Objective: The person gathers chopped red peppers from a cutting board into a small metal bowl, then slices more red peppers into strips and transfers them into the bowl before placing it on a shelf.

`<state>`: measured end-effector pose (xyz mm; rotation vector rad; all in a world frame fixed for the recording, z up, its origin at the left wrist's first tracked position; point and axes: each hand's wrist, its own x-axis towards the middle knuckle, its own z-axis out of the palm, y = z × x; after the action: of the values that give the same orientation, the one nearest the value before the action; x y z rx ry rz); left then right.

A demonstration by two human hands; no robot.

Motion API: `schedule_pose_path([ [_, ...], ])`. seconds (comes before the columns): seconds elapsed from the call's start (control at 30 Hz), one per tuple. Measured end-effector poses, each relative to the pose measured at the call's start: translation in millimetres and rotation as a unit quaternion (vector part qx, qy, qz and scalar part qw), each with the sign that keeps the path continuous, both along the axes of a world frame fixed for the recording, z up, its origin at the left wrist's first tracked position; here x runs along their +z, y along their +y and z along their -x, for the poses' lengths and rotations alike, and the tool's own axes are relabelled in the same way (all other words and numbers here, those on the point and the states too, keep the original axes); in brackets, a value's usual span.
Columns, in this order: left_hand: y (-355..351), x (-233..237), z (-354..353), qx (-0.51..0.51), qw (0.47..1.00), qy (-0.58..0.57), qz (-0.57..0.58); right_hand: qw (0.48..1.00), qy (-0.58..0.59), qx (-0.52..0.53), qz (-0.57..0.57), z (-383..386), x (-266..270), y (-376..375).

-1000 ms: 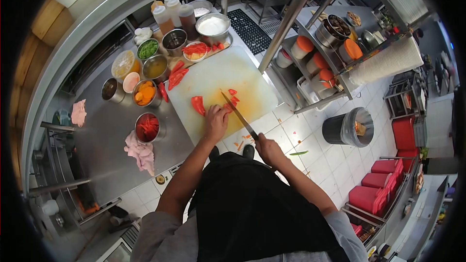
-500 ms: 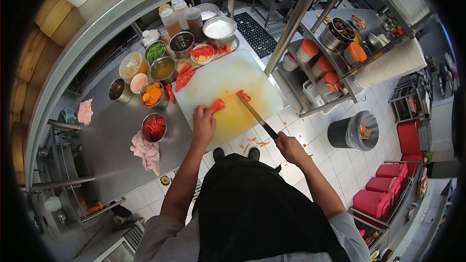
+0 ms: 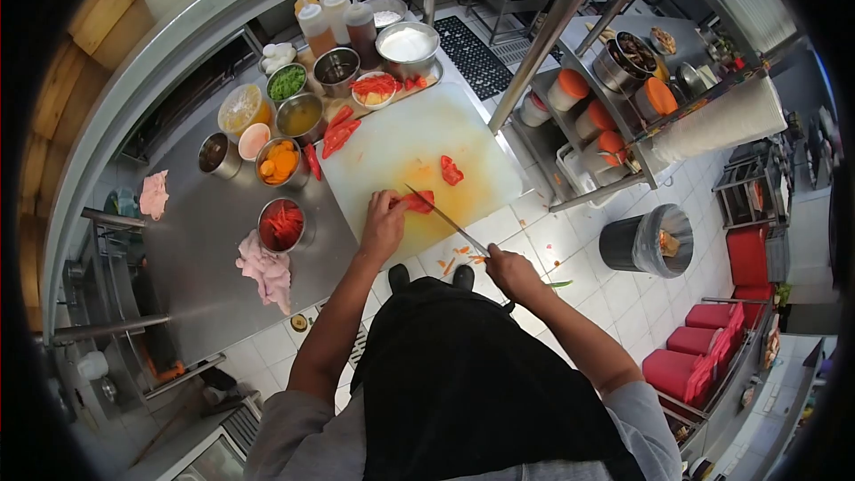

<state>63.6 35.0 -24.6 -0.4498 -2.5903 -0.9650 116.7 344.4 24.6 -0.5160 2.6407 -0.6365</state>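
My right hand (image 3: 512, 273) is closed round the handle of a knife (image 3: 454, 225), its blade lying across a red pepper piece (image 3: 419, 202) on the white cutting board (image 3: 392, 138). With bent fingers, my left hand (image 3: 383, 221) grips the left end of that piece. Farther up the board, to the right, lies another red piece (image 3: 451, 170), touched by neither hand. Long red pepper pieces (image 3: 339, 136) rest at the board's upper left edge. A metal bowl of red strips (image 3: 281, 224) stands on the steel table left of my left hand.
Bowls and squeeze bottles (image 3: 317, 28) line the back of the steel table (image 3: 214, 276). Pink cloths (image 3: 264, 274) lie at its left part. On the right are a shelf with orange-lidded containers (image 3: 571, 87), a bin (image 3: 621, 243) and a metal post (image 3: 552, 31).
The knife has moved left from the upper red piece onto the piece at my left hand. My left hand has shifted slightly right, and the held piece now lies lower on the board.
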Motion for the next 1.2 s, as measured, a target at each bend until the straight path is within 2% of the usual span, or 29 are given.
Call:
schedule_pose_path([
  [0.13, 3.0, -6.3, -2.4, 0.026, 0.999, 0.000, -0.027, 0.999, -0.013, -0.010, 0.034, 27.7, -3.3, -18.3],
  [0.2, 7.6, -8.3, -6.9, 0.045, 0.999, -0.011, -0.027, 0.994, -0.009, -0.068, 0.089, 34.3, 2.3, -20.8],
  [0.27, 14.3, -10.0, -11.6, 0.069, 0.997, -0.027, -0.028, 0.994, -0.013, -0.056, 0.088, 31.3, 15.8, -14.9],
  [0.33, 23.1, -13.2, -13.0, 0.137, 0.986, -0.056, -0.080, 0.997, -0.023, -0.049, 0.061, 19.0, 30.7, -13.7],
  [0.47, 29.0, -7.8, -14.5, 0.151, 0.981, -0.087, -0.081, 0.997, -0.046, -0.049, 0.031, -5.0, 44.1, -17.7],
  [0.53, 30.4, -4.7, -15.1, 0.151, 0.982, -0.081, -0.078, 0.998, -0.040, -0.041, 0.039, -8.9, 37.5, -18.2],
  [0.63, 29.7, -7.3, -16.5, 0.141, 0.985, -0.066, -0.076, 0.997, -0.056, -0.056, -0.006, -7.7, 10.4, -23.1],
  [0.7, 29.0, -9.5, -15.1, 0.132, 0.986, -0.067, -0.071, 0.998, -0.020, -0.030, 0.041, 4.7, -3.4, -31.4],
  [0.87, 19.9, -10.1, -14.3, 0.106, 0.990, -0.035, -0.083, 0.996, 0.017, -0.034, 0.080, 29.5, 6.4, -34.6],
  [0.97, 15.1, -3.2, -15.7, 0.098, 0.993, -0.010, -0.064, 0.999, -0.008, -0.003, 0.038, 16.5, 42.7, -19.9],
  [1.1, 9.4, -6.3, -13.0, 0.083, 0.994, -0.017, -0.074, 1.000, -0.007, 0.025, -0.010, 1.6, 44.6, -1.9],
  [1.2, 10.3, -10.5, -12.3, 0.081, 0.995, -0.006, -0.059, 0.999, 0.000, 0.024, -0.026, 1.2, 13.0, 0.1],
])
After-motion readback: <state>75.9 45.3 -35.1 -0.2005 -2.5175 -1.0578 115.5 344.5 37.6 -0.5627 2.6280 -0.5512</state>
